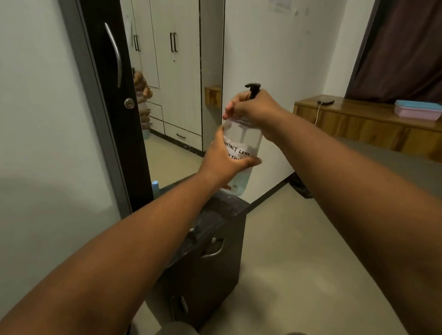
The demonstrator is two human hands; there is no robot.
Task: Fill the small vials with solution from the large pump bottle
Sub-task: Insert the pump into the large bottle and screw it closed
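Note:
A large clear pump bottle (244, 140) with a white hand-written label and a black pump head is held up in the air in front of me, above a dark cabinet. My left hand (224, 158) grips its lower body from the left. My right hand (252, 109) wraps around the bottle's neck just under the pump head. A little clear liquid shows at the bottle's bottom. No small vials can be seen.
A dark low cabinet (209, 247) with metal handles stands below the bottle. A mirrored wardrobe door (168, 85) is at the left. A wooden shelf (374, 123) at the right carries a phone and stacked plastic boxes (418, 110). Bare floor lies to the right.

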